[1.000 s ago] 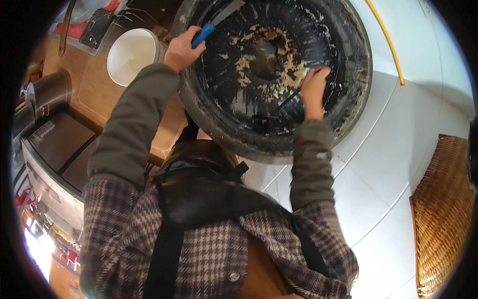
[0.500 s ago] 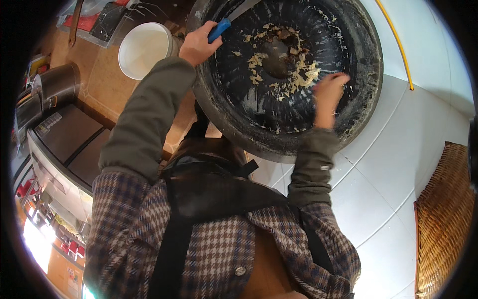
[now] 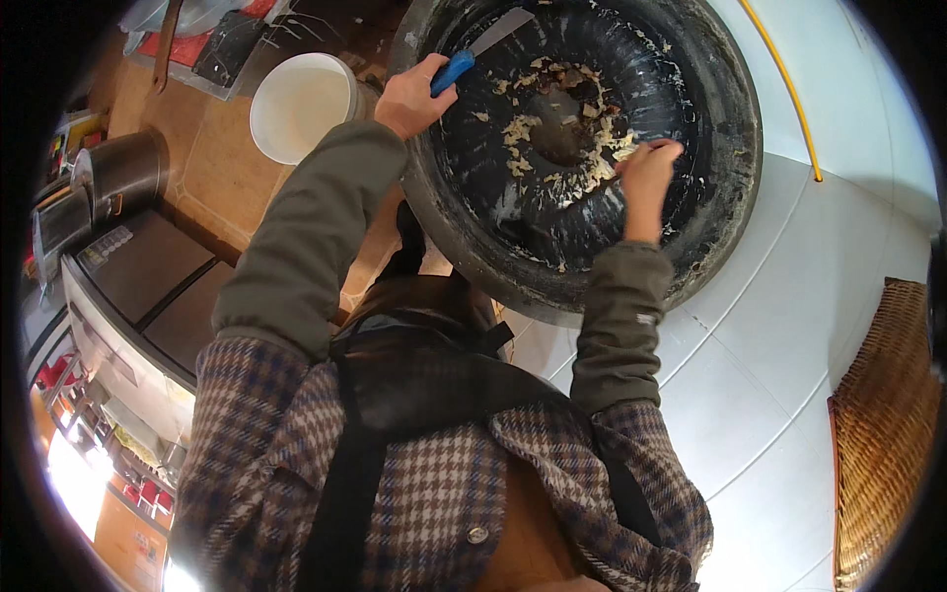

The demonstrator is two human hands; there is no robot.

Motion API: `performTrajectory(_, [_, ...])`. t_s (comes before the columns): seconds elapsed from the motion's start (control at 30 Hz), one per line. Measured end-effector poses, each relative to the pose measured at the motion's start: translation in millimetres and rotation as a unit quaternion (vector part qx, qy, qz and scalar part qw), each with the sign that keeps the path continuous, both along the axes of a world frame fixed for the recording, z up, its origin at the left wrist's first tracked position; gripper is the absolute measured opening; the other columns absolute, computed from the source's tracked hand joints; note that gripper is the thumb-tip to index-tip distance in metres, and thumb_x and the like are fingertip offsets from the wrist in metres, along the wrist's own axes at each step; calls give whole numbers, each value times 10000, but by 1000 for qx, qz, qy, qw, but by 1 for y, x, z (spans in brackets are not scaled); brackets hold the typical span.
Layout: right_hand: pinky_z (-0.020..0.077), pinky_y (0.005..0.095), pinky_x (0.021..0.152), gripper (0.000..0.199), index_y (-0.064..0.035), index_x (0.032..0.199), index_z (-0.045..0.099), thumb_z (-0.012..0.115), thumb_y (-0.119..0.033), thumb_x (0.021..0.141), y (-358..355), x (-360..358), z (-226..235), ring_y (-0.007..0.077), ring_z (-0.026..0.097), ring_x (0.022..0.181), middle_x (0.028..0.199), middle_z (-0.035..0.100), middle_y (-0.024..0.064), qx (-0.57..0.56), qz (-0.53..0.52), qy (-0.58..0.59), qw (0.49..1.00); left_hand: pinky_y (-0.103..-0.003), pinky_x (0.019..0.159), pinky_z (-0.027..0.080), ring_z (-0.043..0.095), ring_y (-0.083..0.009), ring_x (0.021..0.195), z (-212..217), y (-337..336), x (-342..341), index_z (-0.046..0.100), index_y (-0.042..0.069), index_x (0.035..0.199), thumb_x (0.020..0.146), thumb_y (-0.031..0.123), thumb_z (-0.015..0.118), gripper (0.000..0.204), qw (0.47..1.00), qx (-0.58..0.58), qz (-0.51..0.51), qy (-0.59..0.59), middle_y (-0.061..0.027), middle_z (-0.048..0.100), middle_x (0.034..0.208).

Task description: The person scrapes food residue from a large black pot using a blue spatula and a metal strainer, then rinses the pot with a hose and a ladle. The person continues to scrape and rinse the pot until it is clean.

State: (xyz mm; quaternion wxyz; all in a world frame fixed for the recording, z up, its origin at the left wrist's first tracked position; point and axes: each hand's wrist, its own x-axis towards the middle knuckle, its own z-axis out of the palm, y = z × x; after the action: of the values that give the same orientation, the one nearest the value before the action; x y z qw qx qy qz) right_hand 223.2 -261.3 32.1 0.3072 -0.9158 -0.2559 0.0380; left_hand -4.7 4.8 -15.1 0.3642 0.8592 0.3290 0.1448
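My left hand [image 3: 410, 99] is wrapped round the blue handle of a scraper [image 3: 500, 33], its flat metal blade pointing up and right over the left rim of a large, dark round pan [image 3: 725, 187]. Inside the pan my right hand [image 3: 647, 174] is closed, fingertips together beside pale flaky scraps [image 3: 590, 180]. Whatever those fingers hold, if anything, is too small to make out. More scraps, some brown, ring a murky brown puddle [image 3: 555, 126] at the pan's middle. Whitish streaks cover the pan's dark inner wall.
A white bucket [image 3: 300, 107] with cloudy liquid stands on the tiled floor, left of the pan. White tiles [image 3: 760, 365] surround the pan's right side, with a yellow hose [image 3: 784, 79] along them. A woven basket tray [image 3: 888, 434] leans at far right. Metal equipment [image 3: 148, 276] stands at left.
My left hand and the scraper have shifted slightly right and down, showing more of the blade. My right hand has moved a little left, its fingers curling in toward the scraps.
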Motion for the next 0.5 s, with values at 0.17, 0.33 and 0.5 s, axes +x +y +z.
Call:
performTrajectory(0.17, [487,356,498,132,-26,1026,334,454,-56,981,7,-30,7,234,573,505,682,543,141,0,-130,29,991,-484,745,511,639,-406,848,1,-1,1,558,124,1178,846,295,671,390,1000,18,-2,-21,-199,667,977])
performTrajectory(0.33, [496,403,515,186,-3,1050,340,483,-98,980,14,-19,10,314,661,613,799,623,229,17,-33,-4,999,-490,741,511,641,-404,846,0,-4,0,561,120,1171,850,295,669,381,999,14,-7,-31,-200,666,970])
performTrajectory(0.5, [504,405,540,213,-14,1043,293,485,-85,982,14,-43,5,305,646,609,758,594,206,24,-119,62,991,-485,742,516,649,-394,844,-1,-5,-3,557,112,1182,855,291,669,390,1000,-1,-12,-19,-197,667,971])
